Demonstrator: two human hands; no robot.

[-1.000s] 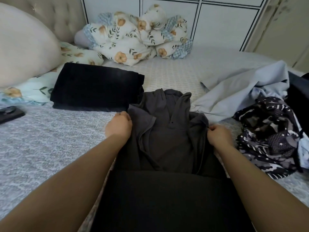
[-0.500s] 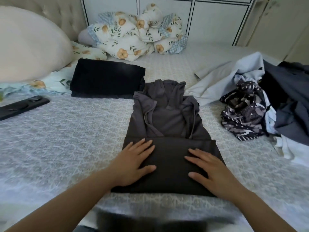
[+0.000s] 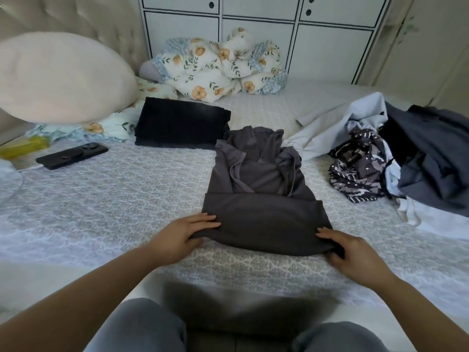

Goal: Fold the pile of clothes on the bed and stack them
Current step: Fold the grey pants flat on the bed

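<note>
Both hands, left hand point(image 3: 181, 236) and right hand point(image 3: 355, 255), pinch the near corners of the grey shirt point(image 3: 264, 199) between them; lift evenly, I think, so the fold lands straight.

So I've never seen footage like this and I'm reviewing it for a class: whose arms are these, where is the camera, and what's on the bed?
There is no machine here. A person wears a wide-angle camera on the head, looking forward and down, so you see their own arms. The left hand and the right hand each grip a near corner of a dark grey shirt, already partly folded, lying on the patterned bed cover. Behind it sits a folded black garment. To the right is the unfolded clothes pile. On the left lie a black phone and a big pale pillow; a floral blanket is bunched at the back.
</note>
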